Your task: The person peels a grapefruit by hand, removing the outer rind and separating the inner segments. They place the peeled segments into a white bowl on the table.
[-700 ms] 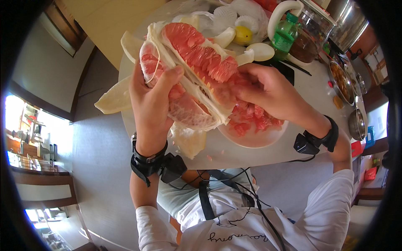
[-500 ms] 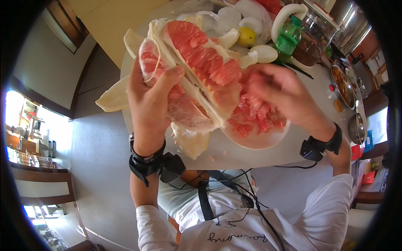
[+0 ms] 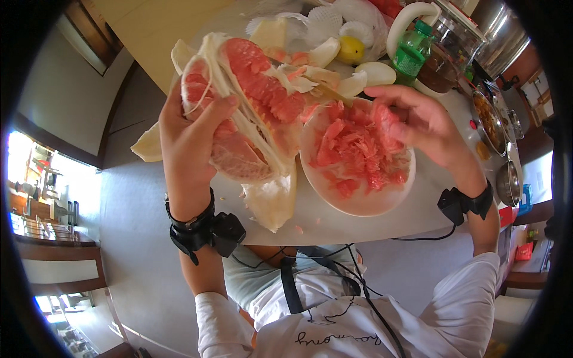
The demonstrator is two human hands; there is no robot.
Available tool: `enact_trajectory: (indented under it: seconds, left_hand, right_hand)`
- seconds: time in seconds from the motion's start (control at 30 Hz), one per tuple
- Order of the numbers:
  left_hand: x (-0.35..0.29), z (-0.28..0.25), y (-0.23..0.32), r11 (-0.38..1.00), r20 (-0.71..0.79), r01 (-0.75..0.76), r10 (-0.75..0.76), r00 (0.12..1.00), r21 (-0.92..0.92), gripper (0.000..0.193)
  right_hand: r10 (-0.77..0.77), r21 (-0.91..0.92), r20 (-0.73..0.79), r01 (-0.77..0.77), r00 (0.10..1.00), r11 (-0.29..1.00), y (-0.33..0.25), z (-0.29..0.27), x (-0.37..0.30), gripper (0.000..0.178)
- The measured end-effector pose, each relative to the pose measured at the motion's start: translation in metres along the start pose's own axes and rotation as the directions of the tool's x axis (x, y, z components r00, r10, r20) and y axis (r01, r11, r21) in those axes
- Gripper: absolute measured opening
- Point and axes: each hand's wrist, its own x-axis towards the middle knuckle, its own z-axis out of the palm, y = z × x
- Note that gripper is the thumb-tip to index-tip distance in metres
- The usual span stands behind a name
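Note:
A large peeled chunk of pink pomelo is in my left hand, its thumb pressed on the white membrane and the fingers behind. Torn pith runs down the middle of the chunk, and red flesh lies bare on its right side. Over the right part of a white plate, my right hand pinches a piece of pomelo flesh between thumb and fingers. Loose red pulp is heaped on the plate. Beneath the chunk, a pale piece of peel rests on the table.
More peel lies beyond the plate, near a yellow fruit and white foam nets. At the far right stand a green bottle and a glass pitcher with a white handle. Metal bowls line the right edge.
My left hand has carried the chunk left, away from the plate. My right hand has come away from it with a piece of flesh, now over the plate, which shows more fully.

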Motion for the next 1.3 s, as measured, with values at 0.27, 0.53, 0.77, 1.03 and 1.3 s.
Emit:
enact_trajectory:
  seconds: [0.27, 0.53, 0.77, 1.03, 1.3]
  left_hand:
    - [-0.005, 0.01, 0.006, 0.995, 0.072, 0.068, -0.073, 0.995, 0.069, 0.054]
    - [-0.008, 0.014, 0.008, 0.998, 0.145, 0.055, -0.059, 0.988, 0.032, 0.053]
    - [-0.009, 0.017, 0.002, 0.985, 0.178, 0.126, -0.104, 0.978, -0.115, 0.051]
    - [-0.008, 0.011, 0.006, 0.978, 0.143, 0.138, -0.116, 0.983, -0.156, 0.045]
    - [-0.013, 0.018, 0.002, 0.974, 0.159, 0.15, -0.123, 0.98, -0.168, 0.044]
  right_hand:
    - [-0.278, -0.83, 0.045, 0.19, 0.96, 0.524, 0.001, 0.008, 0.006, 0.033]
    - [-0.462, -0.805, 0.136, 0.369, 0.877, 0.465, -0.017, 0.051, 0.034, 0.04]
    - [-0.555, -0.781, 0.306, 0.537, 0.774, 0.319, -0.004, 0.056, 0.046, 0.047]
    - [-0.637, -0.688, 0.026, 0.476, 0.771, 0.548, -0.015, 0.053, 0.043, 0.031]
    - [-0.549, -0.825, -0.013, 0.302, 0.836, 0.478, -0.003, 0.071, 0.033, 0.031]
